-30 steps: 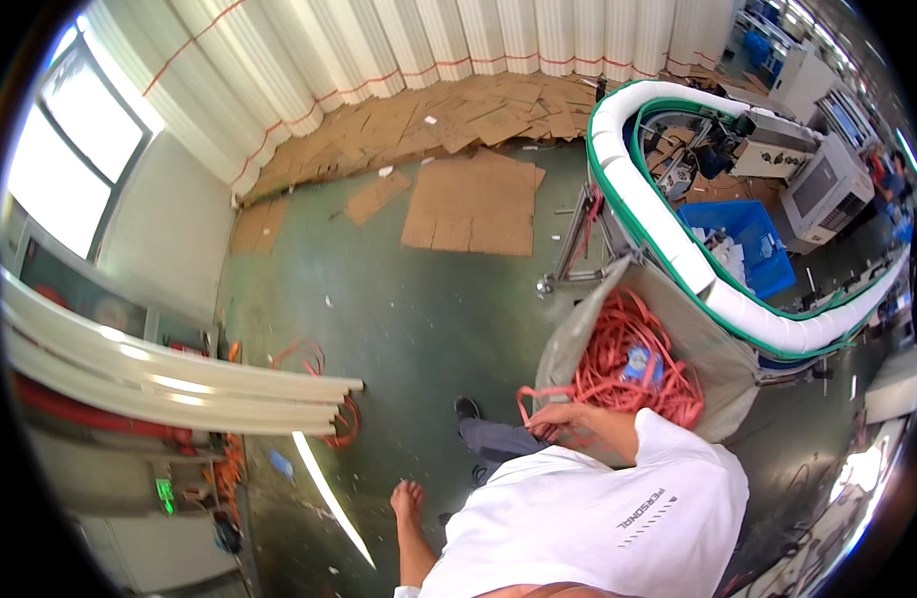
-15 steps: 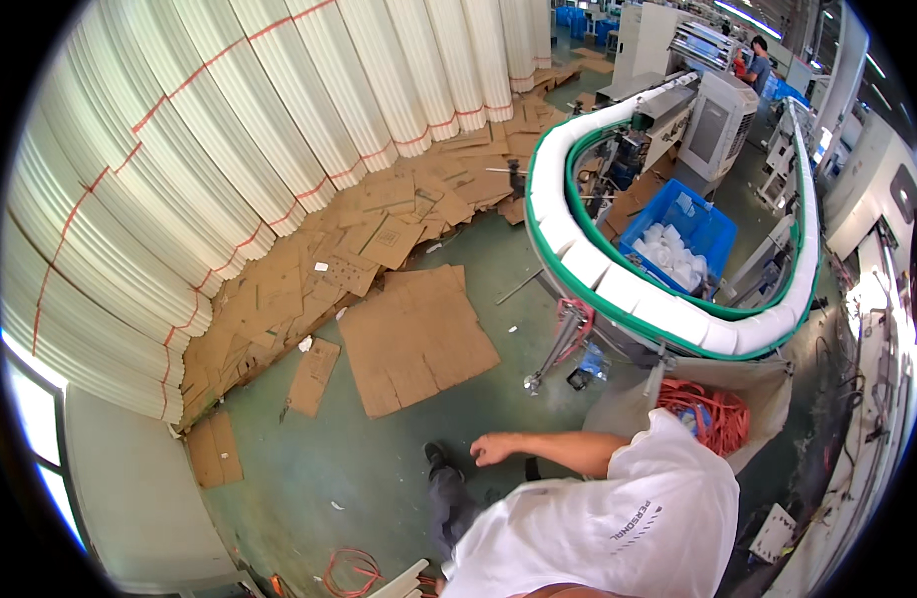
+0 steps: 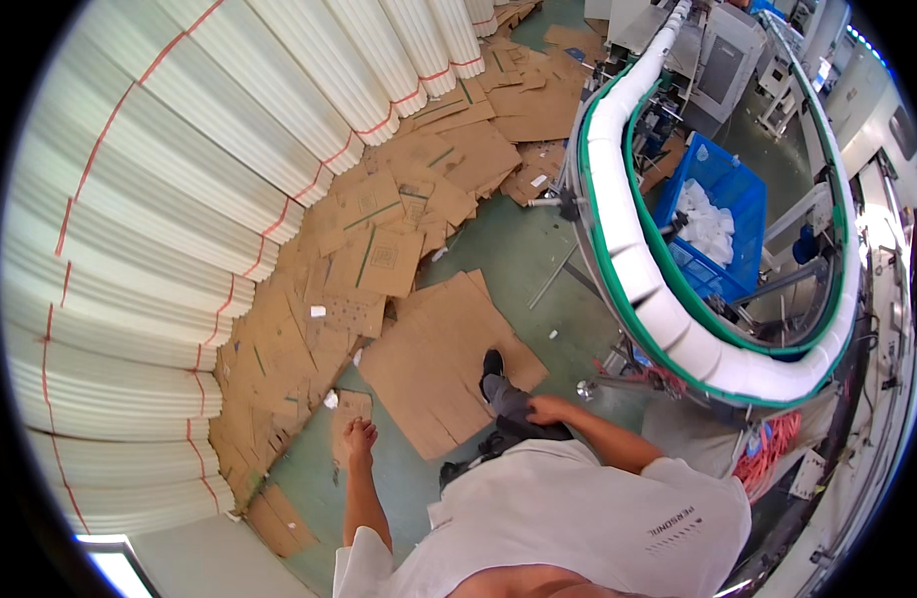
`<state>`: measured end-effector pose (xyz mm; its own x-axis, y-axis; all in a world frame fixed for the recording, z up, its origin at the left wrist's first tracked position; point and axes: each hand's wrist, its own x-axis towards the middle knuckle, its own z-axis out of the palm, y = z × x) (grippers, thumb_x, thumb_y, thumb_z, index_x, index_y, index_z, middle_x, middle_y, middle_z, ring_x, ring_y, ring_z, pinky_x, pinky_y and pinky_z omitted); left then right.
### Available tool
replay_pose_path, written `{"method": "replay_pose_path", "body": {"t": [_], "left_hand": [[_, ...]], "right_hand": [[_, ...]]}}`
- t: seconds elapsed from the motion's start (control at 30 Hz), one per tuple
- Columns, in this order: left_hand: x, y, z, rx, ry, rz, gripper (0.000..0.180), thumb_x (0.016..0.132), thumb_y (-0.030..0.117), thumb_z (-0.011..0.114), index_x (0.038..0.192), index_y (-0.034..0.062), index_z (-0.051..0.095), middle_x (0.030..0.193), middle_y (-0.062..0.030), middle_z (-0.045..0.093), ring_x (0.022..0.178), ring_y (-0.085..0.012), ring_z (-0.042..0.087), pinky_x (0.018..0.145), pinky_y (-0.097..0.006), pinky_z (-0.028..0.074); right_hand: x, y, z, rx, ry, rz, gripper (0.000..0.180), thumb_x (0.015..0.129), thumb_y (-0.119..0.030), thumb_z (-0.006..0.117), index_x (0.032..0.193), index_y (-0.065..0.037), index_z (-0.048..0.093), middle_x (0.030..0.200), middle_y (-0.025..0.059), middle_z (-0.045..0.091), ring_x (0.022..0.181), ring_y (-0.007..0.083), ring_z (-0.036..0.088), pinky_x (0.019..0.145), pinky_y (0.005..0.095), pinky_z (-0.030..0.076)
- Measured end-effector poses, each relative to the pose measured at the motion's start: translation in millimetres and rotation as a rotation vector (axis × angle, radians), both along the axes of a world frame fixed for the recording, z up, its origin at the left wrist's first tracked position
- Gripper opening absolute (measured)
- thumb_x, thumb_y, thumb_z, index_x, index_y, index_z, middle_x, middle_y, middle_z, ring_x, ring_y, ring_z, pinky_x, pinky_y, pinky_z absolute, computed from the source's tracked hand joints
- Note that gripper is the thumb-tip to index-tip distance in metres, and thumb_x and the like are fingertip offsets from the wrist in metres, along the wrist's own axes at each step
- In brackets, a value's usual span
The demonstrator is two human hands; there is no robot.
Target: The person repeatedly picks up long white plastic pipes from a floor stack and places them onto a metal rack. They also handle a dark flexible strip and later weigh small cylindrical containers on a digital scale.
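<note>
Many tall stacks of white cylinders [image 3: 179, 189], banded with red lines, fill the left and upper part of the head view. Beside them, flattened cardboard sheets [image 3: 379, 259] cover the green floor [image 3: 523, 254], one large cardboard sheet [image 3: 433, 364] lying nearest the person. A curved conveyor [image 3: 667, 309] with green rails, loaded with a row of white pieces, sweeps around a blue crate [image 3: 722, 214] holding white material. Orange cable [image 3: 772, 444] lies below the conveyor. The person's black shoe [image 3: 493, 364] stands on the large cardboard sheet. The left hand [image 3: 359, 439] hangs released, fingers loose, holding nothing, above the floor. The right hand [image 3: 548, 409] rests near the thigh, empty; whether it is clenched cannot be told.
</note>
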<state>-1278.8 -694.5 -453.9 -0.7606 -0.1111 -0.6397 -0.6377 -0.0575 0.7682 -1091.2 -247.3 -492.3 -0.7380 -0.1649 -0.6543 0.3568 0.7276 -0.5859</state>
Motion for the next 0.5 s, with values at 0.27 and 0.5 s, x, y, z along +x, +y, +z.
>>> {"method": "replay_pose_path", "body": {"t": [0.27, 0.5], "left_hand": [[-64, 56, -27, -0.085, -0.498, -0.13, 0.019, 0.09, 0.026, 0.054, 0.098, 0.0088, 0.056, 0.081, -0.0083, 0.061, 0.073, -0.0219, 0.06, 0.061, -0.037, 0.051], [-250, 163, -55, -0.277, -0.709, -0.309, 0.017, 0.087, 0.023, 0.054, 0.081, 0.0077, 0.058, 0.069, -0.0106, 0.058, 0.06, -0.024, 0.055, 0.052, -0.038, 0.045]], "right_hand": [[-348, 53, 100, -0.097, 0.49, -0.059, 0.039, 0.08, -0.029, 0.06, 0.107, -0.001, 0.06, 0.099, 0.0247, 0.063, 0.089, 0.0419, 0.06, 0.078, 0.0486, 0.048], [-538, 228, 118, 0.042, 0.35, -0.386, 0.041, 0.079, -0.028, 0.061, 0.111, -0.004, 0.061, 0.103, 0.0237, 0.063, 0.097, 0.0403, 0.06, 0.081, 0.0482, 0.05]]}}
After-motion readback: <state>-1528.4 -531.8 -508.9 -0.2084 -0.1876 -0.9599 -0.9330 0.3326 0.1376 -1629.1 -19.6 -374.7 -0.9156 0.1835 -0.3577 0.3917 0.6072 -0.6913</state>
